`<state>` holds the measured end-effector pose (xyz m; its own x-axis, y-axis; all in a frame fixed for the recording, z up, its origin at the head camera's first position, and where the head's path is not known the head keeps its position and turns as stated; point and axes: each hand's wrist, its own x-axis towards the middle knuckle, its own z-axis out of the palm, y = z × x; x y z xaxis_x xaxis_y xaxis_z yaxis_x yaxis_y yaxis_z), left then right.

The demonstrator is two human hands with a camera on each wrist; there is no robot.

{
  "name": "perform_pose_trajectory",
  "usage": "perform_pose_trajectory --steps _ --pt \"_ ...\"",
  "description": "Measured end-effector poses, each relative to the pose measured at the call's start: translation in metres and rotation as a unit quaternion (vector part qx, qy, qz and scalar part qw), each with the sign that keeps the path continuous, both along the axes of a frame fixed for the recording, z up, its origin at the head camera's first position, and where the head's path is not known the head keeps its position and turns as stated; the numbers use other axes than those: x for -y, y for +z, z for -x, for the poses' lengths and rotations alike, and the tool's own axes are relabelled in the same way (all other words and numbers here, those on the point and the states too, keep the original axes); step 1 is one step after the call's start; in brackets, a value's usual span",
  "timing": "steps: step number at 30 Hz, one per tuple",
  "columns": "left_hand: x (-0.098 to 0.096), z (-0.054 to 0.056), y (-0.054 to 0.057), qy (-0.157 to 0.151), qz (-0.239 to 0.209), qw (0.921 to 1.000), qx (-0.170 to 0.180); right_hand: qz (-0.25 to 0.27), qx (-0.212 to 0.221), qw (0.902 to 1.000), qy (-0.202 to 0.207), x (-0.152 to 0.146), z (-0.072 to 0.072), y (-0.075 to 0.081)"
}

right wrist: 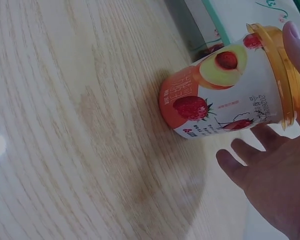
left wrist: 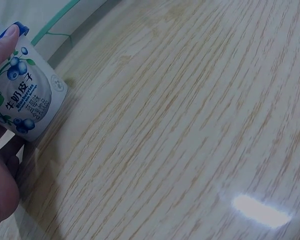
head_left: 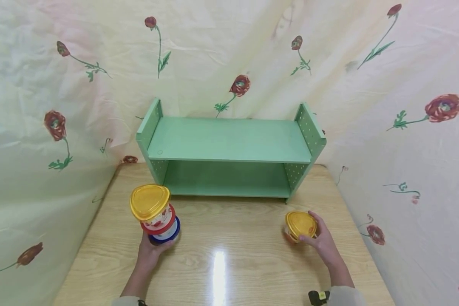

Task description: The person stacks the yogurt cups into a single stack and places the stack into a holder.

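Observation:
My left hand grips the bottom cup of a stack of three at the table's left. That bottom one is a blueberry yogurt cup with a blue lid. On it stands a cup with a red lid, and on top is a cup with a yellow lid. At the right, my right hand holds another yellow-lidded yogurt cup, printed with strawberries and a cut fruit. Thumb and fingers are around its lid, and its base is right at the tabletop.
A green two-level shelf with raised side panels stands at the back of the wooden table. Flowered cloth hangs behind the table and along both sides. A bright reflection lies on the table's front middle.

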<state>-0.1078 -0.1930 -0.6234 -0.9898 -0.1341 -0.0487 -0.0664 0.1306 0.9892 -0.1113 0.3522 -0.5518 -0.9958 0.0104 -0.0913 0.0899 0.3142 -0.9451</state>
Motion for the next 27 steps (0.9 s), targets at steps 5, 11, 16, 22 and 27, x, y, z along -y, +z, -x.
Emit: perform_pose_trajectory --steps 5,11,16,22,27 --pt "-0.0003 -0.0006 0.0008 0.000 -0.001 1.0000 0.000 -0.015 0.007 0.9998 -0.008 0.0005 -0.0001 -0.0026" --pt "-0.0002 -0.0001 -0.0004 0.003 -0.005 1.0000 -0.005 -0.026 0.009 0.9995 -0.017 0.0012 0.0004 -0.0041" --pt "0.0001 -0.0006 -0.0007 0.000 -0.002 1.0000 -0.006 -0.057 0.029 0.9976 -0.027 0.0027 0.0009 -0.0045" --pt "0.0005 0.0008 0.0004 0.001 0.003 1.0000 -0.008 -0.091 0.043 0.9939 -0.046 0.0058 0.0031 -0.0089" --pt "0.0010 -0.0001 0.0000 0.000 0.009 1.0000 -0.004 -0.091 0.048 0.9922 -0.070 0.0097 0.0025 -0.0098"
